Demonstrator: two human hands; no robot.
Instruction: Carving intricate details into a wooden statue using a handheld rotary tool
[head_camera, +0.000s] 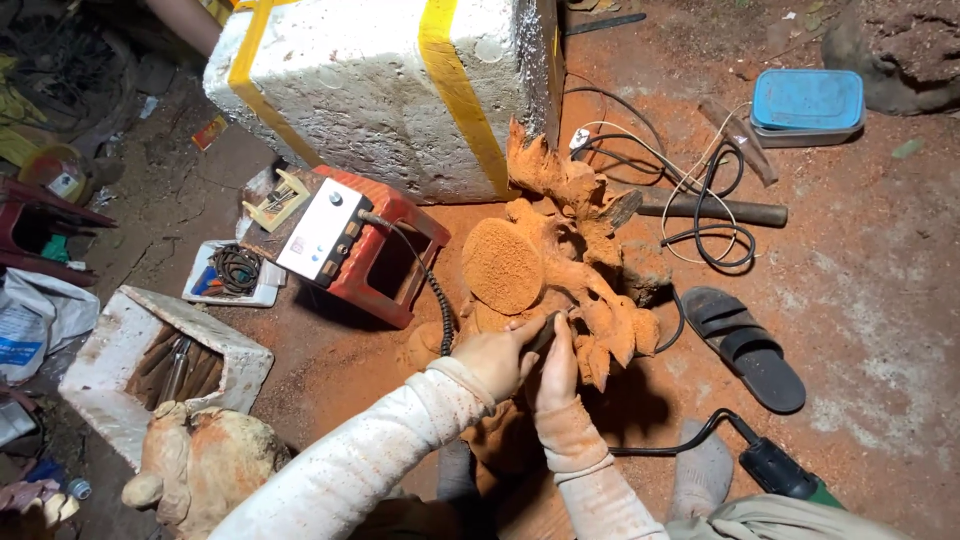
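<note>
- Tool mostly hidden between both hands; left hand wraps it, right hand pinches it.
- Carved root: orange, dusty, gnarled, with round flat face.

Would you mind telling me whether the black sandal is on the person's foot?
No, the black sandal lies by itself on the orange dust, apart from the grey-socked foot nearer the camera.

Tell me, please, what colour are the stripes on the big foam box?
Yellow stripes on the white foam box, in the head view.
</note>
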